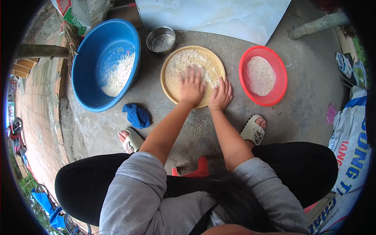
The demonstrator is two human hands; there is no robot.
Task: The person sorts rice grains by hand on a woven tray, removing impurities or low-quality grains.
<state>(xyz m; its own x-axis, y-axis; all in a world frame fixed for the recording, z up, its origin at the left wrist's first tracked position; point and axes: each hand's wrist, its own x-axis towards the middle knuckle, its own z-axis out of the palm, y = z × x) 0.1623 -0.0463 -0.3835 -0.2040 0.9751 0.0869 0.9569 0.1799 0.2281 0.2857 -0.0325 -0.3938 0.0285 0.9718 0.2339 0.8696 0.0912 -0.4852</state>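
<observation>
A round shallow tan tray (164,88) lies on the concrete floor with pale grains (177,64) spread over it. My left hand (191,86) is palm down on the grains near the tray's middle, its fingers apart and blurred by motion. At the tray's lower right rim rests my right hand (221,94), its fingers lying over the edge. To the left a big blue basin (88,51) holds whitish grains. On the right stands a red basin (281,66) with more grains. Behind the tray, a small metal bowl (162,41) has some grains inside.
A blue knitted item (137,116) lies at the lower left of the tray. My sandalled feet flank the near floor, with a red stool (201,167) beneath me. A marbled white panel (219,17) is behind; printed sacks (350,145) stand at the right.
</observation>
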